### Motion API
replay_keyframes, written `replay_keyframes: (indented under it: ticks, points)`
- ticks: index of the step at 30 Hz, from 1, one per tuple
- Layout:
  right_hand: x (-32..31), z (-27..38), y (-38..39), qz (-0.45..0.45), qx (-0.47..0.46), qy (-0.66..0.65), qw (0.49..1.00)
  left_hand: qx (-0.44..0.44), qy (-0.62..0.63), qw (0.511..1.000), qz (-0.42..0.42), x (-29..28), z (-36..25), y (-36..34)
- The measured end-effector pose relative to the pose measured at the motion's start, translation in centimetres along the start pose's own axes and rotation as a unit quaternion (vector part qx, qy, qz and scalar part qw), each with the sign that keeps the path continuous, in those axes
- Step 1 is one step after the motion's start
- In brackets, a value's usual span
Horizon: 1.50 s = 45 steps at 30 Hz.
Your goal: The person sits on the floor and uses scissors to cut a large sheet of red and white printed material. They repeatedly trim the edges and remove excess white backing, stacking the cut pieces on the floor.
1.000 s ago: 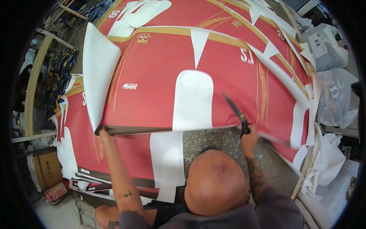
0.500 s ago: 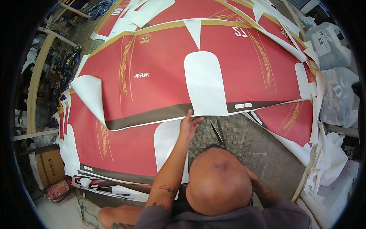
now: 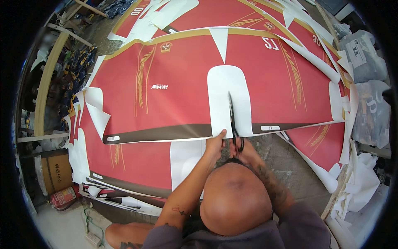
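A large red printed sheet [image 3: 182, 103] spreads before me, with gold wheat-ear patterns, a dark brown lower band and a white rounded-top area [image 3: 219, 89] in its middle. My left hand [image 3: 214, 146] is closed on the sheet's lower edge, at the left corner of that white area. Black-handled shears [image 3: 232, 114] are in my right hand [image 3: 245, 151], fingers in the handle loops. One long blade points away from me and lies over the white area; whether the other blade runs beneath the sheet cannot be made out.
More red sheets [image 3: 139, 162] lie below and beyond, their edges curled. Bagged goods [image 3: 369, 112] and white offcuts [image 3: 362, 174] line the right side. At left are wooden rails [image 3: 47, 87], a cardboard box [image 3: 57, 172] and a fire extinguisher [image 3: 63, 198].
My right hand has come forward with the shears, whose blade now reaches over the white area. My left hand, spread before, has closed on the sheet's edge.
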State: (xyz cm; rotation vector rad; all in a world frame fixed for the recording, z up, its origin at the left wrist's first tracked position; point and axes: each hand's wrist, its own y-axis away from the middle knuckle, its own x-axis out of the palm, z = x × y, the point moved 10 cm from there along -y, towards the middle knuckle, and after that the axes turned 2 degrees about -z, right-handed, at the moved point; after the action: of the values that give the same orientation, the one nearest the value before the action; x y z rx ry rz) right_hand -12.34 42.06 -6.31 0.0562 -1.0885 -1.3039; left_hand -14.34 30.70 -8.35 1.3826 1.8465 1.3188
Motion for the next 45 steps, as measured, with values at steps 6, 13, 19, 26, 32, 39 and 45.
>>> replay_keyframes:
  ticks: [6,13,19,26,32,39,45]
  points:
    - [0.1,9.6,-12.9,-0.06,-0.072,0.066,0.993,0.033,-0.067,0.997,0.001,-1.8,0.6,6.1]
    - [6.5,24.0,-18.4,-0.006,-0.226,0.163,0.96,-0.048,-0.085,0.99,0.105,-6.5,9.9,10.9]
    - [3.7,22.5,-8.7,-0.246,-0.42,0.457,0.745,0.078,-0.049,0.995,0.026,-11.1,9.6,0.7]
    - [-3.5,6.4,2.5,-0.331,-0.344,0.644,0.598,-0.101,0.071,0.952,0.28,-2.1,8.9,3.9]
    - [-6.6,12.4,0.9,-0.393,-0.351,0.631,0.569,-0.097,-0.01,0.95,0.298,-1.6,5.6,6.5]
    - [11.5,21.6,-7.0,-0.292,-0.48,0.461,0.687,0.152,-0.036,0.975,0.155,-1.9,0.6,4.8]
    - [27.8,9.1,-7.3,0.277,-0.157,0.218,0.922,0.345,0.144,0.921,-0.108,-10.6,-7.6,5.7]
